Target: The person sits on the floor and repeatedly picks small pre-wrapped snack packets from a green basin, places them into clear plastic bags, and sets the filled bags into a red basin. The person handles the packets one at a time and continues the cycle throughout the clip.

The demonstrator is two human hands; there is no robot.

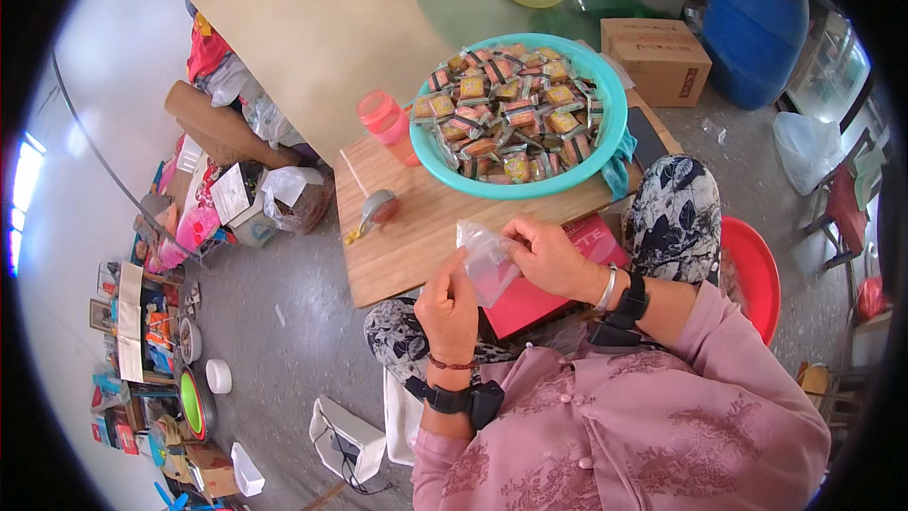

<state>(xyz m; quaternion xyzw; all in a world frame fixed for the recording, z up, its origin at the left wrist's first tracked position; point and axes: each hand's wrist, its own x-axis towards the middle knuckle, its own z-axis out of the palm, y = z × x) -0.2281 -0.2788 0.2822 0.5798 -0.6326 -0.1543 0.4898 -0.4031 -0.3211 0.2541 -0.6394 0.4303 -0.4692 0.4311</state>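
Observation:
Between my two hands is a clear plastic bag (486,270), pinched near its upper edge. My left hand (448,308) grips the bag's left side with fingers closed. My right hand (549,255) holds its right side, thumb and fingertips pressed together. Under the bag a red box (530,298) lies close to my lap. Just beyond my hands, a turquoise basin (613,123) heaped with small wrapped snack packets (515,114) stands on the wooden table (407,246).
A pink plastic jar (386,125) and a small grey scoop-like thing (378,208) are left of the basin. A cardboard box (655,61) and a blue barrel (755,33) stand at the far right. Beside my right leg is a red basin (757,270); a white bin (345,440) sits at lower left.

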